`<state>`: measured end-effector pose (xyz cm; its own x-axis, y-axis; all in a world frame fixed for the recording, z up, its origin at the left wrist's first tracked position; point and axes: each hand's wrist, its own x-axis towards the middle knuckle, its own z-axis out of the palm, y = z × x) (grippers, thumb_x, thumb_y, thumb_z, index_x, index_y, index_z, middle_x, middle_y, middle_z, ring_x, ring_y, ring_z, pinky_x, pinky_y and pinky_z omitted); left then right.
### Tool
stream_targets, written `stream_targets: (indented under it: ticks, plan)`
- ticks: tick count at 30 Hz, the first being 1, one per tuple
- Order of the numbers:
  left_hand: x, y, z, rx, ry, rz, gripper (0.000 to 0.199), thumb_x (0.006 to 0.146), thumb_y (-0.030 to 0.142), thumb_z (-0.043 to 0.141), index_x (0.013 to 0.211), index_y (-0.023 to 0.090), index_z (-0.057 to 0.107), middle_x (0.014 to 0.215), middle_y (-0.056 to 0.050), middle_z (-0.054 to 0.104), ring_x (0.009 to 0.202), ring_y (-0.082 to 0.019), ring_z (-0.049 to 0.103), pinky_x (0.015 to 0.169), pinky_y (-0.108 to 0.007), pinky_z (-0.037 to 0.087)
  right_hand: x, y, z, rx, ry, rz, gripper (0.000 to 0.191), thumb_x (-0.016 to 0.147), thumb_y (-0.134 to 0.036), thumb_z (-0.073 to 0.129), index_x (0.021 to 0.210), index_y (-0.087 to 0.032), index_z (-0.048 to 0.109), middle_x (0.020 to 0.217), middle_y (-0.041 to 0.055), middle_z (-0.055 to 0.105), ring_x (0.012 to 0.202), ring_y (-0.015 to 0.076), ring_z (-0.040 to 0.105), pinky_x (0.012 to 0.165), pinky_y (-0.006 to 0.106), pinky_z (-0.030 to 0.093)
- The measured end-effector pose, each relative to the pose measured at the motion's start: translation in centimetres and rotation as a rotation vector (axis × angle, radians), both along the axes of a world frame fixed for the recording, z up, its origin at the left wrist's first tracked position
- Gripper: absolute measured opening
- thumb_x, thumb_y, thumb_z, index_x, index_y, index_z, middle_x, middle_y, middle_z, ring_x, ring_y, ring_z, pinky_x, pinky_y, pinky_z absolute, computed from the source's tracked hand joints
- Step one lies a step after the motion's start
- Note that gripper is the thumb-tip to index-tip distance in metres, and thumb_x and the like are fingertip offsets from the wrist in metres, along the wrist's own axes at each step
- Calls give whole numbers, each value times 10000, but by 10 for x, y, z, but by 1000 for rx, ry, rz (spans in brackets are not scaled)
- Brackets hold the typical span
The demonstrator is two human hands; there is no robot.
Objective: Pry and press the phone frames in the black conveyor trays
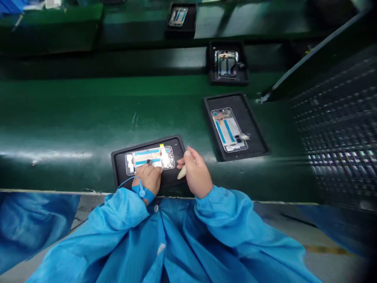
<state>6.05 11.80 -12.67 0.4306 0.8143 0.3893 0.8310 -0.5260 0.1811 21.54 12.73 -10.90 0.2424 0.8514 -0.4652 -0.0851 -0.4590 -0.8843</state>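
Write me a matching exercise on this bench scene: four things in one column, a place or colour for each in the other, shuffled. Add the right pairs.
1. Left hand
2. Right hand
3. Wrist strap
4. Bench

A. Green
B. Just beyond the nearest phone frame's right end
C. Around the left wrist
D. At that frame's lower edge

Pairs: 1-D, 2-B, 3-C, 4-A

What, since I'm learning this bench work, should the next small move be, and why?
Probably ease the pale tool left until it is just over the phone frame, without pressing yet. The right hand already grips the tool, which is off to the frame's right, while the left hand rests at the frame's near edge and could steady it.
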Motion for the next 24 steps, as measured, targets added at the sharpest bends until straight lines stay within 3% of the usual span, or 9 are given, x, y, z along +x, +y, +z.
stream_targets:
  ticks: [4,9,17,24]
  plan:
    - [1,1,0,-59,0,30,162,819,190,452,729,177,586,621,-28,534,667,-169,466,632,-283,389,-8,-10,-6,227,-242,-76,397,838,-465,326,1033,-164,497,838,52,633,726,135,595,716,288,477]
    - [3,2,0,-79,41,45,179,820,192,442,724,185,594,613,-31,537,689,-181,476,615,-290,382,-16,-17,-25,444,-308,-37,325,857,-417,329,1019,-170,462,887,72,637,766,154,603,707,324,491]
    - [3,2,-1,-49,94,33,178,822,197,434,747,189,596,630,-32,560,687,-186,504,600,-309,382,-15,-17,-25,554,-450,-14,250,861,-342,312,1018,-189,432,824,58,647,814,160,605,819,373,456]
    - [2,0,-3,-26,165,29,151,815,192,444,802,192,595,661,-39,577,700,-196,517,604,-322,383,-15,-20,-27,616,-522,-11,243,866,-328,306,1029,-191,423,829,55,651,821,157,607,820,371,463]
